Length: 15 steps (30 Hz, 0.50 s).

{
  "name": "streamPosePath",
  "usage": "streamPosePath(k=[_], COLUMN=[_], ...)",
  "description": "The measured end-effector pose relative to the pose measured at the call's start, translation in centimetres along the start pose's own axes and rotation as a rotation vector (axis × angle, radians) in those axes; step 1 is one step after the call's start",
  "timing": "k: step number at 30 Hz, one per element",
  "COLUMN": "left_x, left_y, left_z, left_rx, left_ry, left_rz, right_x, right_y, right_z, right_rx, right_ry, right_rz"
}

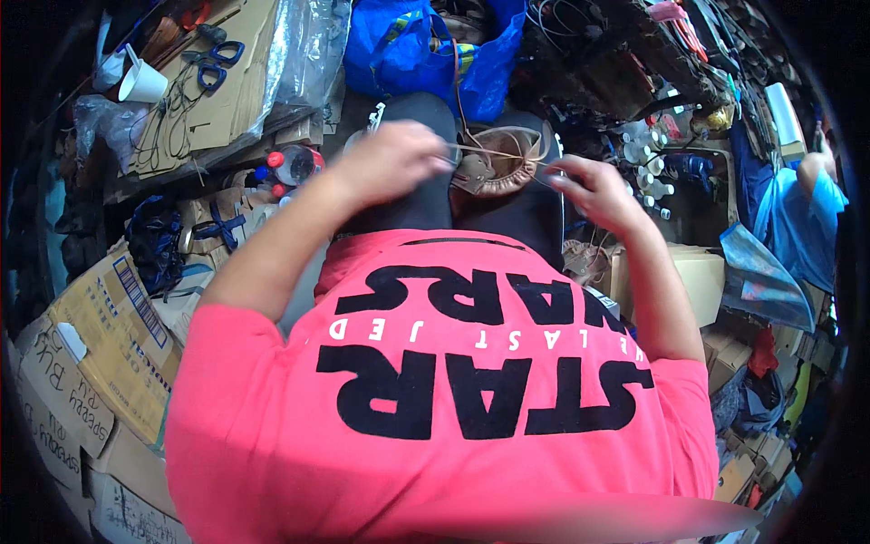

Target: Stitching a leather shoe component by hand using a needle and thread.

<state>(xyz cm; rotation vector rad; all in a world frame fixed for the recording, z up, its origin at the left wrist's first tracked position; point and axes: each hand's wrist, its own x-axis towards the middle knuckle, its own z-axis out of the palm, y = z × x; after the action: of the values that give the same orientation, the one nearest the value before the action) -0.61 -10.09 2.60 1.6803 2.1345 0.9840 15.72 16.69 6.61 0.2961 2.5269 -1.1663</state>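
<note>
A tan leather moccasin shoe point(494, 181) with a puckered, gathered edge rests between my knees. Pale thread point(476, 148) stretches across its opening toward both hands. On the shoe's left, my left hand point(394, 163) is closed and blurred by motion, its fingertips at the thread's end. To the right of the shoe, my right hand point(598, 190) pinches with thumb and forefinger at the thread running from the gathered edge. Whether a needle is in either hand is too small to tell. A brown strap point(459, 86) hangs down toward the shoe.
A blue bag point(394, 54) stands just beyond my knees. Cardboard with scissors point(213, 68) and a white cup point(143, 83) lies at far left. Small white bottles point(645, 168) stand at right, near a cardboard box point(684, 281). Another person's blue sleeve point(788, 213) shows at far right.
</note>
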Motion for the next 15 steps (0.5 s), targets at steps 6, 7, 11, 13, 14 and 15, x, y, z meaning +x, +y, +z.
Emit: streamPosePath(k=[6,7,11,13,14,15], left_x=[-10.7,-14.5,-12.7,-6.3,-5.7,-1.8], left_y=[-5.8,-6.7,-5.7,-5.1,-6.9,-3.1], left_z=[-21.1,-24.9,-22.3,-13.7,-9.7,-5.6], left_rx=[0.643,0.538,0.587,0.140,0.135,-0.111], left_ry=[0.616,0.778,0.913,0.821,0.636,0.480], left_rz=[-0.607,-0.758,-0.788,-0.598,-0.478,-0.539], right_x=[-15.9,-17.7,-20.0,-14.0,-9.3,-6.0], right_y=[22.5,23.2,27.9,25.5,21.4,16.0], right_z=[-9.8,-11.2,-11.2,-6.6,-4.0,-2.0], right_rx=[-0.418,-0.571,-0.778,-0.136,-0.022,0.047], right_ry=[0.547,0.466,0.196,0.394,0.356,0.293], right_rz=[0.438,0.753,1.059,0.559,0.435,0.397])
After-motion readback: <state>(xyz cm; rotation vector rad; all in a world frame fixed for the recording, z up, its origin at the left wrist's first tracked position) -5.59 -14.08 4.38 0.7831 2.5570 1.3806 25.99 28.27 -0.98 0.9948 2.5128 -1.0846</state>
